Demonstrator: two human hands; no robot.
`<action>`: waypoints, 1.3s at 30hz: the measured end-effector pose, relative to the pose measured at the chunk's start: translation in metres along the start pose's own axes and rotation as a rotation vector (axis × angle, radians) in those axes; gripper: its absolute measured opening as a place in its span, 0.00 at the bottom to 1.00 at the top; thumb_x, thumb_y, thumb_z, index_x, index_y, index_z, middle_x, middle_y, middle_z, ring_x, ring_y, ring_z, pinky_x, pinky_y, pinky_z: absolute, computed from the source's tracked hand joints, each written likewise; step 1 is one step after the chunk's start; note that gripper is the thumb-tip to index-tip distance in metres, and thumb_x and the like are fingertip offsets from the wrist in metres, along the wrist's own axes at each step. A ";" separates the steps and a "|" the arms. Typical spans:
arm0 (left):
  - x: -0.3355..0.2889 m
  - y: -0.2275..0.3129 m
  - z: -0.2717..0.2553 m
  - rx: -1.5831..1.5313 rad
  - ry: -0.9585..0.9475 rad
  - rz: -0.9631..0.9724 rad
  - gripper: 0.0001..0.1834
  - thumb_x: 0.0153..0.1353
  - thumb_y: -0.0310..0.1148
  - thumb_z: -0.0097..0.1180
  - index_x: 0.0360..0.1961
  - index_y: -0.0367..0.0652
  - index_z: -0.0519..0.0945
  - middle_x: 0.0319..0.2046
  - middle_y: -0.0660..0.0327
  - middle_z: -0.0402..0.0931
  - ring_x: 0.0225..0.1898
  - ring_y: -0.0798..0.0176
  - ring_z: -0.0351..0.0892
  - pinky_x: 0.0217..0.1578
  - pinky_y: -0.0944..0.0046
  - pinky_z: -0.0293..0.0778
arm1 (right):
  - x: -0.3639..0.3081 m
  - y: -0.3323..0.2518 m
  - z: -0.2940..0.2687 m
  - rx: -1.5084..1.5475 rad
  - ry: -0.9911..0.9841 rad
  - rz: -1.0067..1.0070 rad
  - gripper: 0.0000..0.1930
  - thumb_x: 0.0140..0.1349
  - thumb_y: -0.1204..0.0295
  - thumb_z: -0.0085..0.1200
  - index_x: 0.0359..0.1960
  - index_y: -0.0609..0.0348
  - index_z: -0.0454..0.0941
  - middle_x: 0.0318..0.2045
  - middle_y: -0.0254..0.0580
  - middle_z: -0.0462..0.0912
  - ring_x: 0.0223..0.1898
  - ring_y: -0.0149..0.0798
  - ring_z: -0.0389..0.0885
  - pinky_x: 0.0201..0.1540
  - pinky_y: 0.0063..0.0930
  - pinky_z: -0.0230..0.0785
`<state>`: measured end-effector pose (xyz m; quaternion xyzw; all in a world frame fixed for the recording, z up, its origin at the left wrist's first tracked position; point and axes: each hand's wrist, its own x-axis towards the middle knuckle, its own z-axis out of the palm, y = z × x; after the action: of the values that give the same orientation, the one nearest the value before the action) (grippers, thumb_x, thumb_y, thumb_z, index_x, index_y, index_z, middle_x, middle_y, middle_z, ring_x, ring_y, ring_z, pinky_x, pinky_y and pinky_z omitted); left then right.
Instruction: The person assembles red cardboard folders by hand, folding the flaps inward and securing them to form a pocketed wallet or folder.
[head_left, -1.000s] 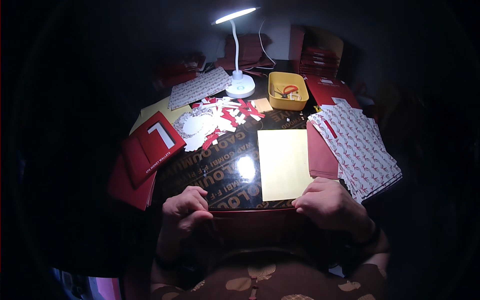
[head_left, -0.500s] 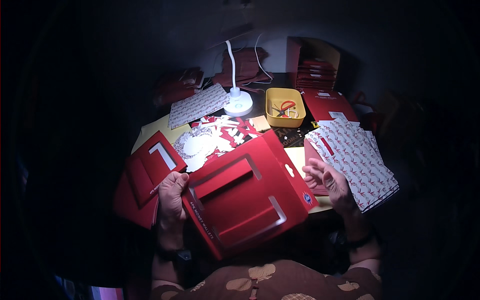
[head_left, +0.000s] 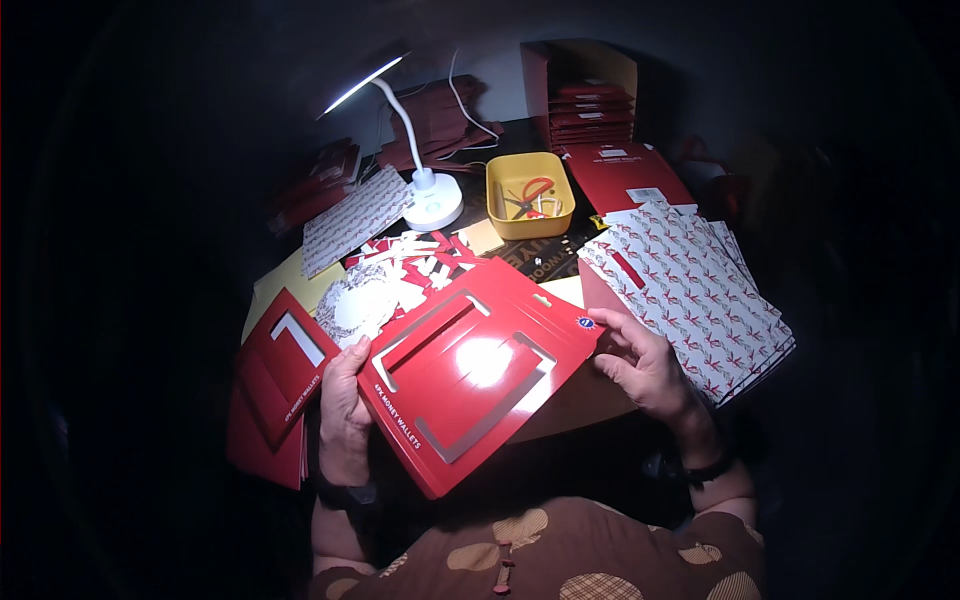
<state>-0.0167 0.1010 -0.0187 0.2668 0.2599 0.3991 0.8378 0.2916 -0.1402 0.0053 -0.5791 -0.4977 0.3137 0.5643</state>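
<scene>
A flat red cardboard packaging sleeve (head_left: pixel 455 370) is tilted in front of me, with bracket-shaped cut-outs, a small hang hole and a round blue sticker. My left hand (head_left: pixel 345 410) grips its left edge, thumb on the front and fingers mostly hidden. At the sleeve's right corner, by the sticker, is my right hand (head_left: pixel 645 370), its fingers parted and bent; the index fingertip is at or just beside the edge. To the left of my left hand lies a stack of similar red sleeves (head_left: pixel 262 375).
White patterned sheets (head_left: pixel 690 300) lie on the right. Red and white paper scraps (head_left: pixel 425 265) are heaped mid-table beside a lit lamp (head_left: pixel 432 205). A yellow tub (head_left: pixel 530 225) holds red-handled scissors. Behind stands an open box (head_left: pixel 540 95) of red packs.
The sleeve has tipped so its front catches the lamplight. My right hand has come closer to its right corner. The view has shifted, bringing the lamp head into sight.
</scene>
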 end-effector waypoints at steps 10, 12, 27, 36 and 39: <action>-0.024 0.000 0.018 0.020 -0.048 -0.229 0.16 0.72 0.28 0.49 0.53 0.24 0.72 0.44 0.39 0.81 0.42 0.47 0.87 0.44 0.49 0.88 | -0.011 -0.012 0.001 -0.343 0.231 -0.322 0.18 0.58 0.82 0.63 0.51 0.61 0.81 0.34 0.39 0.80 0.35 0.35 0.80 0.42 0.27 0.74; -0.018 -0.001 0.002 0.036 -0.360 -0.339 0.12 0.68 0.27 0.52 0.49 0.30 0.75 0.41 0.44 0.84 0.42 0.51 0.88 0.44 0.49 0.87 | -0.012 -0.029 0.002 -0.554 0.322 -0.424 0.17 0.56 0.78 0.66 0.49 0.58 0.82 0.34 0.39 0.79 0.38 0.39 0.78 0.44 0.31 0.71; -0.138 0.009 0.035 0.691 -0.435 -0.602 0.11 0.67 0.27 0.54 0.46 0.32 0.78 0.37 0.55 0.83 0.37 0.69 0.83 0.40 0.70 0.79 | -0.067 -0.098 -0.006 -0.514 0.107 -0.874 0.10 0.57 0.71 0.69 0.36 0.62 0.82 0.24 0.38 0.78 0.25 0.36 0.77 0.29 0.29 0.70; -0.175 -0.010 -0.022 0.939 -0.315 -0.639 0.13 0.71 0.32 0.54 0.47 0.32 0.80 0.38 0.62 0.82 0.40 0.72 0.80 0.43 0.72 0.76 | -0.098 -0.043 0.038 -0.280 -0.077 -0.585 0.17 0.53 0.82 0.69 0.45 0.60 0.83 0.30 0.44 0.86 0.30 0.41 0.87 0.32 0.27 0.80; -0.191 -0.006 -0.033 1.003 -0.248 -0.360 0.15 0.67 0.32 0.59 0.49 0.32 0.80 0.39 0.59 0.84 0.41 0.68 0.83 0.44 0.69 0.79 | -0.100 -0.018 0.051 -0.136 -0.105 -0.406 0.13 0.59 0.82 0.65 0.46 0.62 0.82 0.35 0.42 0.86 0.36 0.35 0.86 0.39 0.24 0.79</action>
<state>-0.1393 -0.0484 -0.0037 0.6299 0.3592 0.0421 0.6873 0.2091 -0.2185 -0.0055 -0.4865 -0.6528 0.1894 0.5489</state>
